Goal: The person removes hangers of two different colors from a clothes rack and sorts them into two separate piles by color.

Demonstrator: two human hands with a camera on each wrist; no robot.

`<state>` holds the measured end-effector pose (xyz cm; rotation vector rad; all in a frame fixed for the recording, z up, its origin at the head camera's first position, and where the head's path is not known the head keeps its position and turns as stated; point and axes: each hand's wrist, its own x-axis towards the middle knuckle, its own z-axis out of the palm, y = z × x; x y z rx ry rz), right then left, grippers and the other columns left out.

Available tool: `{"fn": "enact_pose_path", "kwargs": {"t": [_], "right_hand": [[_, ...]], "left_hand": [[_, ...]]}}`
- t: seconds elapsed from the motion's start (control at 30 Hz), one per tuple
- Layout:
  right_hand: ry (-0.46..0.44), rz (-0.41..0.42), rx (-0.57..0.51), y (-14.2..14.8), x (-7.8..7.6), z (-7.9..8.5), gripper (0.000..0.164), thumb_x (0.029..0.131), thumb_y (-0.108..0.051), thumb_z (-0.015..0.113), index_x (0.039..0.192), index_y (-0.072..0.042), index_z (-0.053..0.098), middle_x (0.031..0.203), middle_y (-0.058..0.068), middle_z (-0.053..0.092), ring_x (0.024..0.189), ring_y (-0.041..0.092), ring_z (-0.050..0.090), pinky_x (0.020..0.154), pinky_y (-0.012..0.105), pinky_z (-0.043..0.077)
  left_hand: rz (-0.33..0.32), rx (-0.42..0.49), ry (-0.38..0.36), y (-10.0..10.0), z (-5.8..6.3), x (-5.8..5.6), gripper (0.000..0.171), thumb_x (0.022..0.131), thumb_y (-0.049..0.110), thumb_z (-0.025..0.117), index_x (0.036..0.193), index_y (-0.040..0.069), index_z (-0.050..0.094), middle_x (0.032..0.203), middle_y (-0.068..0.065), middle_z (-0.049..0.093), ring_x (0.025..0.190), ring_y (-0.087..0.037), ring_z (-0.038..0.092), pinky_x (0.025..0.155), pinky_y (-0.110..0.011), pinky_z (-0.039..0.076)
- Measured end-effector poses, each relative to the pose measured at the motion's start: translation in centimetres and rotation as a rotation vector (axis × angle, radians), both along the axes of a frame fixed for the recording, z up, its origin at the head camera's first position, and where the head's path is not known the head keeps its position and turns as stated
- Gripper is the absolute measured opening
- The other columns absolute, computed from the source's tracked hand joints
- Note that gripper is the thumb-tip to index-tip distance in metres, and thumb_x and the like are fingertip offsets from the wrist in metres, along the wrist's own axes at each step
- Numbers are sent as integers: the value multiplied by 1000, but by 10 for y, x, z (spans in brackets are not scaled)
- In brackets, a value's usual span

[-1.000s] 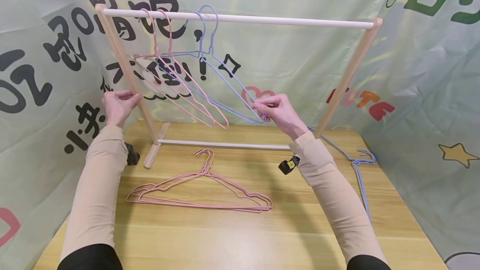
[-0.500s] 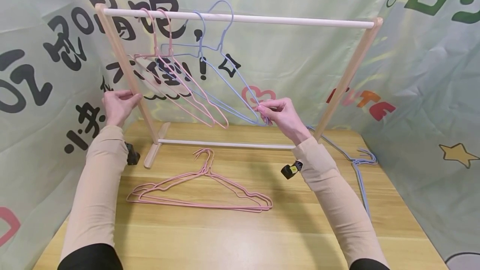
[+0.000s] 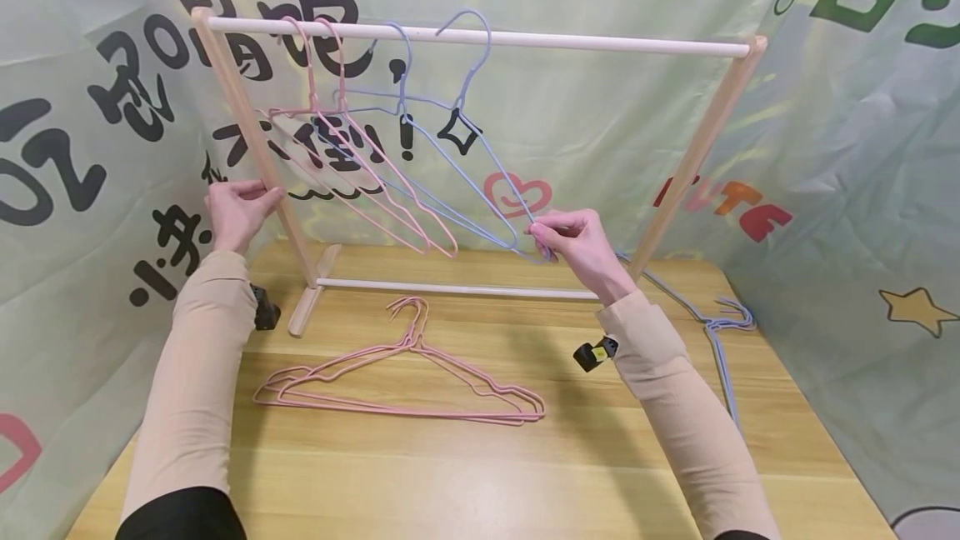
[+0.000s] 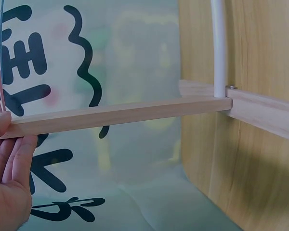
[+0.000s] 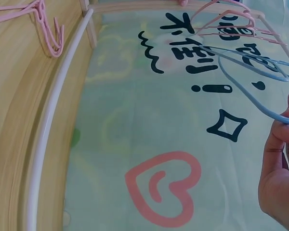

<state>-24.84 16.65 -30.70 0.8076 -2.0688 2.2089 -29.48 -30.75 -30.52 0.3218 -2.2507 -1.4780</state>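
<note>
My left hand (image 3: pixel 240 213) grips the left wooden post (image 3: pixel 235 98) of a clothes rack, thumb on one side and fingers on the other in the left wrist view. My right hand (image 3: pixel 581 248) pinches the lower near corner of a blue hanger (image 3: pixel 489 40), whose hook arches over the rack's white top rod (image 3: pixel 600 42). Left of it hangs another blue hanger (image 3: pixel 402 90), then two pink hangers (image 3: pixel 341 82). In the right wrist view, the held blue wire (image 5: pixel 253 98) runs into my fingertips.
Several pink hangers (image 3: pixel 411 345) lie stacked on the wooden table (image 3: pixel 480 473) in front of the rack. More blue hangers (image 3: pixel 720 323) lie at the right, partly behind my right forearm. A lower white bar (image 3: pixel 450 288) joins the posts; a printed cloth surrounds the table.
My right hand has moved right and slightly down with the blue hanger. Its hook has moved right along the rod, away from the other blue hanger. My left hand has stayed on the post.
</note>
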Motion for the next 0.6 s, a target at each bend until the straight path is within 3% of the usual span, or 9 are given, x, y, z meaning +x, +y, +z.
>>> {"fn": "enact_pose_path", "kwargs": {"t": [0.17, 0.4, 0.6], "right_hand": [[20, 6, 6, 9, 5, -7, 21, 96, 5, 61, 90, -3, 79, 69, 1, 63, 59, 12, 50, 50, 20, 39], [43, 8, 54, 23, 15, -19, 28, 98, 3, 60, 88, -15, 80, 70, 1, 62, 61, 12, 49, 53, 20, 42], [55, 1, 52, 34, 21, -34, 31, 98, 3, 59, 90, -18, 80, 72, -1, 65, 60, 10, 51, 51, 20, 42]], "left_hand": [[-11, 24, -5, 1, 1, 1, 48, 89, 20, 76, 129, -5, 64, 57, 37, 52, 63, 18, 58, 64, -2, 50], [-5, 12, -5, 1, 1, 2, 48, 89, 20, 76, 128, -4, 65, 56, 37, 52, 62, 18, 58, 64, -2, 49], [-10, 26, 2, 1, 1, 1, 48, 89, 19, 76, 128, -5, 64, 57, 37, 52, 62, 18, 58, 64, -2, 50]]}}
